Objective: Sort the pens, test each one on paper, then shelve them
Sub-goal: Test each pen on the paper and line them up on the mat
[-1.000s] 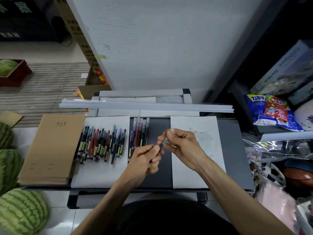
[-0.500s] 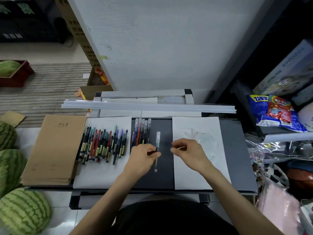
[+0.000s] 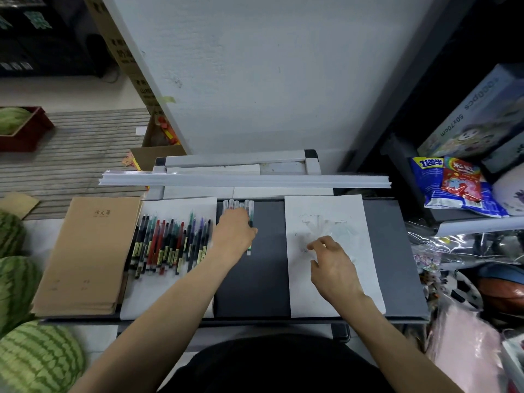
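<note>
My left hand (image 3: pixel 235 234) reaches over a short row of sorted pens (image 3: pixel 235 205) at the back of the dark table (image 3: pixel 255 285). Its fingertips pinch a capped clear pen (image 3: pixel 249 245) that lies along the right side of that row. A bunch of several mixed red, black, green and purple pens (image 3: pixel 170 245) lies on a white sheet (image 3: pixel 167 296) to the left. My right hand (image 3: pixel 331 265) hovers with loosely curled fingers over the test paper (image 3: pixel 326 211), which carries faint scribbles, and it holds nothing.
A stack of brown notebooks (image 3: pixel 88 251) lies at the table's left end. A long white rail (image 3: pixel 243 180) runs across the back edge. Watermelons (image 3: pixel 37 358) sit on the floor at left. Snack packets (image 3: pixel 453 182) and boxes fill the shelves at right.
Both hands held the pen together over the table's middle. My right hand let go and dropped to the test paper; my left hand carried the capped pen up to the sorted row.
</note>
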Demonstrator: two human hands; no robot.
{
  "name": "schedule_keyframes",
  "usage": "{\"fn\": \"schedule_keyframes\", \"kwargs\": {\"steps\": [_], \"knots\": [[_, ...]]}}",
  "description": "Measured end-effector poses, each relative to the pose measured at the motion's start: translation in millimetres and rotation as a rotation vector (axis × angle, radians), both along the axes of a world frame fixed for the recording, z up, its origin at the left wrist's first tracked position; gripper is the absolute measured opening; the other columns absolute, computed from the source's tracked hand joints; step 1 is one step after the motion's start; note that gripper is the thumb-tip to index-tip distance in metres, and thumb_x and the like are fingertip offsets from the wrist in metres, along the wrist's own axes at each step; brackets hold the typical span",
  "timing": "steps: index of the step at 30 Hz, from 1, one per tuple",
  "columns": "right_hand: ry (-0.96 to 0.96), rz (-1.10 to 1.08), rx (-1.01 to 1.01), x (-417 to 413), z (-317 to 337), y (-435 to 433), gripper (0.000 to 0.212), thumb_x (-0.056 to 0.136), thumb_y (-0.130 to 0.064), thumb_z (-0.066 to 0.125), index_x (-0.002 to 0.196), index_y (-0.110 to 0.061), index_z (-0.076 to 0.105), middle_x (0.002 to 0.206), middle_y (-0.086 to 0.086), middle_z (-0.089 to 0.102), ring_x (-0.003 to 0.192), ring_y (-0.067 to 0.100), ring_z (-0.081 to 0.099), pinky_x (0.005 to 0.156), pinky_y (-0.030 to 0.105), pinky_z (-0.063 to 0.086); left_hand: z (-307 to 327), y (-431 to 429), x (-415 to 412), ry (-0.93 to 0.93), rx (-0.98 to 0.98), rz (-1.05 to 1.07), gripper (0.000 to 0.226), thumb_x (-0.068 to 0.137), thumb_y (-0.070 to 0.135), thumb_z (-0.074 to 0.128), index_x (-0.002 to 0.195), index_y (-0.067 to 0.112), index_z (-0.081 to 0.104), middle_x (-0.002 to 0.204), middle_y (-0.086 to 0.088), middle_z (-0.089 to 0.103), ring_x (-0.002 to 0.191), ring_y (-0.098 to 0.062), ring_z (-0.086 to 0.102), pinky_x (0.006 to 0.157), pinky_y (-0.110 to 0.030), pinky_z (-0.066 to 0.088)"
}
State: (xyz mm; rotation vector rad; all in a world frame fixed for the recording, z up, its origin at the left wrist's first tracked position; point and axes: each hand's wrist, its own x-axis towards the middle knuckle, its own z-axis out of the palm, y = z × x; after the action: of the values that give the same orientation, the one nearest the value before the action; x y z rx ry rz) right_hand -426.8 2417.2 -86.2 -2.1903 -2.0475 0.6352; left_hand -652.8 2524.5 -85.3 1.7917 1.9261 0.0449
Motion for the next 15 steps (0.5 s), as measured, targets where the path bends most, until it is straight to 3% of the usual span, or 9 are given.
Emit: {"fn": "schedule_keyframes", "kwargs": {"steps": [5, 10, 15], "knots": [[-0.071, 0.049, 0.123, -3, -11, 2, 0.036, 0.079, 0.0, 0.071, 0.111, -0.017, 0.075, 0.109, -0.002, 0.072, 0.098, 0.027, 0.064, 0.083, 0.037, 0.052, -6, 6, 1, 0.032, -0.045, -0.014, 0.039, 0.082, 0.023, 0.081, 0.065, 0.016, 0.047, 0.071, -0.005, 0.059, 0.079, -0.03, 0.067, 0.062, -0.033, 0.047], [-0.155, 0.081, 0.171, -5, -13, 14, 0.035, 0.066, -0.003, 0.083, 0.098, -0.017, 0.078, 0.095, 0.001, 0.072, 0.085, 0.028, 0.066, 0.073, 0.039, 0.055, -4, 6, -2, -0.012, -0.05, -0.009, 0.044, 0.081, 0.024, 0.086, 0.06, 0.012, 0.049, 0.062, -0.008, 0.058, 0.067, -0.03, 0.067, 0.066, -0.037, 0.057], [-0.221, 0.083, 0.156, -6, -15, 19, 0.039, 0.058, -0.003, 0.087, 0.093, -0.017, 0.077, 0.09, 0.001, 0.069, 0.078, 0.027, 0.064, 0.067, 0.037, 0.052, 1, -2, -4, -0.117, -0.05, 0.033, 0.046, 0.087, 0.03, 0.083, 0.061, 0.012, 0.049, 0.058, -0.004, 0.059, 0.063, -0.027, 0.064, 0.064, -0.036, 0.055]]}}
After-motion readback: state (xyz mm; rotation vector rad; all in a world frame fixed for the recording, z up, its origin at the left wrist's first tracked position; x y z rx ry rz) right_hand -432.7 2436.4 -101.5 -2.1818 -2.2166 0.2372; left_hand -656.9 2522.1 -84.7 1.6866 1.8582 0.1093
